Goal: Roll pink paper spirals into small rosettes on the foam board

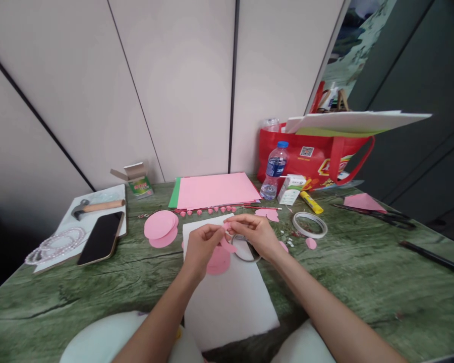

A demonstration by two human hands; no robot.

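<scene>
My left hand (203, 245) and my right hand (258, 233) meet over a white sheet (230, 312), both pinching a curled strip of pink paper (229, 246). The strip's loose end hangs below the fingertips; the pinched part is mostly hidden by them. Under the hands, a pink paper circle (218, 263) lies on the sheet. A ring-shaped roll of tape (249, 259) lies partly behind my right hand. To the left is a stack of pink paper circles (161, 227). Small rolled pink pieces (199, 212) form a row beyond the sheet.
Pink and green paper (215, 190) lies at the back. Left are a hammer (98, 206), phone (102, 239) and beads (66, 242). Right are a water bottle (274, 174), red bag (314, 156), glue stick (311, 202), white tape roll (309, 225) and scissors (386, 217).
</scene>
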